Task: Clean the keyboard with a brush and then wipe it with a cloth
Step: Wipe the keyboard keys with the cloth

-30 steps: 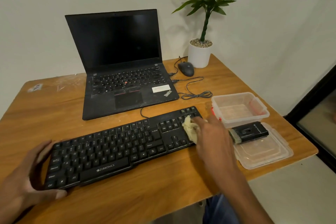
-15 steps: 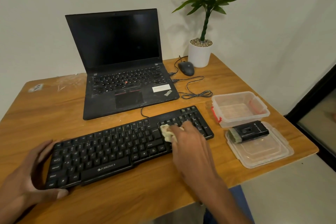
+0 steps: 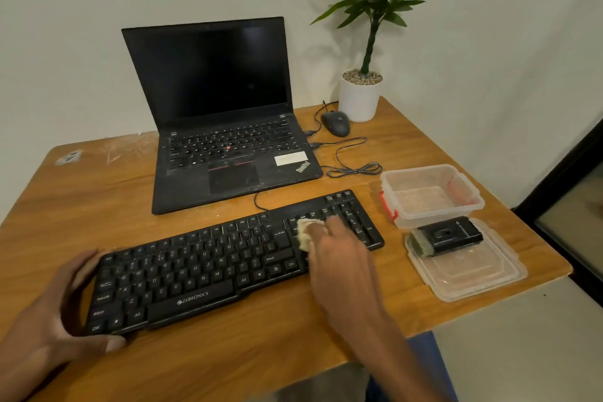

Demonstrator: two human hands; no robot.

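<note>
A black keyboard (image 3: 228,268) lies across the near part of the wooden surface (image 3: 98,199), its cable running back toward an open black laptop (image 3: 222,117) with a dark screen. The right hand (image 3: 339,258) rests over the keys just left of the number pad, its fingers curled round a small pale cloth (image 3: 305,232) that is pressed onto the keys; only a crumpled part of the cloth shows beyond the fingers. The left hand (image 3: 55,313) holds the keyboard's left end, thumb along the near edge and the other fingers bent round the far corner, so it grips the keyboard.

To the right of the keyboard stands a clear plastic box (image 3: 430,196) with red clips on its sides; nothing shows inside it. Just in front of it, toward the person, its clear lid (image 3: 470,277) lies flat on the surface. The black brush (image 3: 447,235) rests on the lid's far part, bristles pointing left, its back just beside the box's near wall; whether they touch cannot be told.

Behind the box, a dark mouse (image 3: 336,122) sits beside a white pot holding a green plant (image 3: 362,95), with a looped cable (image 3: 355,168) lying between the mouse and the box.
</note>
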